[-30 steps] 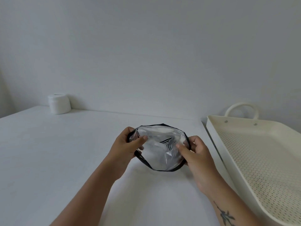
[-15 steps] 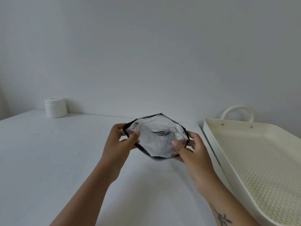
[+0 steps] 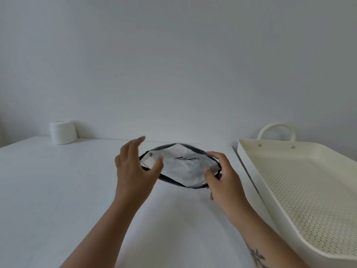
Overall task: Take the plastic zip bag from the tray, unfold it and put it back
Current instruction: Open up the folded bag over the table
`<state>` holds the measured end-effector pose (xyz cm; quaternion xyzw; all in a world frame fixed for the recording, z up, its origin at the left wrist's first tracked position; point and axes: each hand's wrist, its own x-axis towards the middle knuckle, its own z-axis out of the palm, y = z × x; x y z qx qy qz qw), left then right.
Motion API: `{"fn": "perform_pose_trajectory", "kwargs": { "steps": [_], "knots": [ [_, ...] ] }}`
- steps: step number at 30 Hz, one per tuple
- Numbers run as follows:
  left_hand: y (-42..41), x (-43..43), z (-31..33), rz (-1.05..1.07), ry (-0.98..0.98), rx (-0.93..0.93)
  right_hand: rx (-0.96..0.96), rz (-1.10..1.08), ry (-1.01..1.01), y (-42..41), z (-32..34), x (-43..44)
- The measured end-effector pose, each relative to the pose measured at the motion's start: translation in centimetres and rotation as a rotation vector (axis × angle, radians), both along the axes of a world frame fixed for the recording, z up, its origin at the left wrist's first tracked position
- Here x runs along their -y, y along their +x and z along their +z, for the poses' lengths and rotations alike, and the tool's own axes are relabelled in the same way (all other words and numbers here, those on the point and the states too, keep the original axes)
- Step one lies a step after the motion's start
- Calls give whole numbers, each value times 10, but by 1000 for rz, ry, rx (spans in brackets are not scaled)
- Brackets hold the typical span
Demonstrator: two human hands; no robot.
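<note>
White table (image 3: 58, 190), grey wall | right hand (image 3: 224, 176) pinches zip bag (image 3: 183, 167) | left hand (image 3: 135, 167) seemingly spread, loose

bag (image 3: 185, 167): clear, black edge, black stripes | tray (image 3: 251, 151): cream, dotted holes | table (image 3: 58, 190): white | jar (image 3: 63, 132): white | wall (image 3: 173, 64): pale grey

plain staged room: bare white table (image 3: 58, 190), blank wall (image 3: 173, 64), perforated tray (image 3: 301, 153).
</note>
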<state>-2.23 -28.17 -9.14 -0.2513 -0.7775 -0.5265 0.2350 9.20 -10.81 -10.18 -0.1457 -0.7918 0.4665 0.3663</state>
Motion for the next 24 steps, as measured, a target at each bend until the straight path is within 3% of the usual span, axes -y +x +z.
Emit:
{"fn": "perform_pose_trajectory", "kwargs": {
  "steps": [5,8,18,24],
  "knots": [
    [21,-9,1,-140,-476,-353,0,5,-57,2,3,-3],
    [30,-19,-4,-163,-588,-438,-3,59,-61,5,7,-1],
    [18,-14,-1,-24,-447,-419,49,217,-169,11,10,-3],
    [22,-18,-1,-114,-487,-429,90,188,-12,5,0,-1]
  ]
}}
